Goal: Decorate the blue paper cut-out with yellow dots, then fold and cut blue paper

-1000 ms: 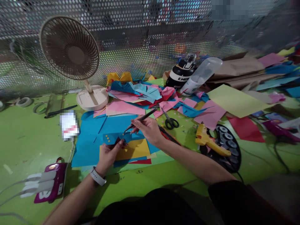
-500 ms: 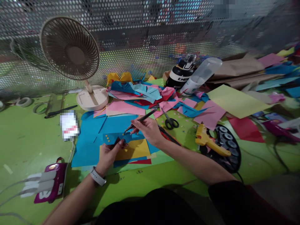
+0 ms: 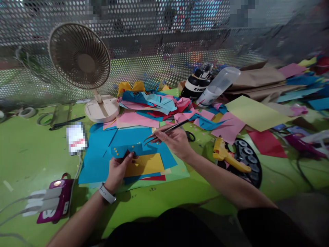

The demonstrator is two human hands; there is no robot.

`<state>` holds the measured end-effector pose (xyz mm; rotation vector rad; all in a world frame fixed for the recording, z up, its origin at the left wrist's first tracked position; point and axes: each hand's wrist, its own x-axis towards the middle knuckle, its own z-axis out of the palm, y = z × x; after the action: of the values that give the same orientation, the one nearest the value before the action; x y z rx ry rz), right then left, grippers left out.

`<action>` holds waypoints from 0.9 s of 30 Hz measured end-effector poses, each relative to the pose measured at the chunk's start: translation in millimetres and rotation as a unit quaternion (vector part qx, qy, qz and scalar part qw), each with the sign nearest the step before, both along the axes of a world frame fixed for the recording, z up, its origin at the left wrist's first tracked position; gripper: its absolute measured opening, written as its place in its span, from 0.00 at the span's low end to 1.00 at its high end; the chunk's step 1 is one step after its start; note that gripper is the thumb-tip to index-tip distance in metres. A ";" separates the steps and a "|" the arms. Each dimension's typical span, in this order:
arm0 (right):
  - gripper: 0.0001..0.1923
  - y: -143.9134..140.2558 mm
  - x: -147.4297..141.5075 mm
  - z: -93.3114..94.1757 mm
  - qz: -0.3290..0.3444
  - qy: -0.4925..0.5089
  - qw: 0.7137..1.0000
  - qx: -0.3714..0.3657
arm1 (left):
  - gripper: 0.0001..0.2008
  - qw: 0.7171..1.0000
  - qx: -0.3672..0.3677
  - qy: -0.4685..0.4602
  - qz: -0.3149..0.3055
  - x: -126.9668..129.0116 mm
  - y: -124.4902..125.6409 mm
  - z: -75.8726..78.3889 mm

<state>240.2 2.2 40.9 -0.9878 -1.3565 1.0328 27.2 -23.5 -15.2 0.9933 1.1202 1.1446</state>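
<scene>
My left hand [image 3: 120, 168] pinches a small dark-blue paper piece [image 3: 120, 149] between thumb and fingers. Tiny yellow squares dot that piece, some at its left end and a couple near its right end. To the right, my right hand [image 3: 177, 140] grips dark tweezers [image 3: 169, 129], whose parted tips point left, a short way off the paper piece. Nothing shows between the tips. Beneath the left hand lies a yellow paper sheet [image 3: 150, 164] with a few yellow bits on it. Larger blue paper [image 3: 97, 161] spreads under both.
A fan [image 3: 86, 63] stands behind, left of heaped coloured paper [image 3: 154, 103]. Two bottles [image 3: 196, 84] are at the back. Scissors [image 3: 190, 136], partly hidden, lie behind my right hand. A yellow glue gun [image 3: 231, 158] rests on a black tray [image 3: 253, 171]. A phone [image 3: 76, 138] and purple power strip [image 3: 55, 200] sit left.
My right hand has drawn the tweezers away to the right, off the blue paper piece, and now covers much of the scissors. My left hand has barely moved.
</scene>
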 end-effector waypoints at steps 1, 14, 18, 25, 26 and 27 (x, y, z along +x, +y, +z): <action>0.11 -2.0 7.9 -1.7 0.017 -0.043 0.999 0.028 | 0.12 1.000 0.000 -0.012 0.005 -0.3 0.6 -1.2; 0.21 -33.5 61.5 -69.0 0.111 -0.532 0.808 0.228 | 0.14 0.998 -0.016 -0.059 0.033 -0.5 3.8 2.1; 0.23 -47.9 77.2 -48.7 0.082 -0.583 0.776 0.227 | 0.14 0.998 -0.020 -0.060 0.030 -2.0 5.7 -1.5; 0.24 -95.1 180.0 -41.0 -0.151 -0.724 0.673 0.008 | 0.13 0.997 -0.019 -0.065 0.020 -0.8 3.6 -0.5; 0.25 -99.7 194.0 -45.3 -0.164 -0.737 0.656 -0.025 | 0.13 0.998 -0.020 -0.063 0.021 -0.4 3.1 -0.2; 0.24 -102.9 205.5 -50.0 -0.157 -0.746 0.645 -0.052 | 0.13 0.998 -0.022 -0.063 0.023 -0.1 2.7 -0.3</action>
<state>445.6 -100.7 -9.1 -2.2801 -2.2150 -0.2764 27.0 -20.8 -15.4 0.8545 1.0676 1.1976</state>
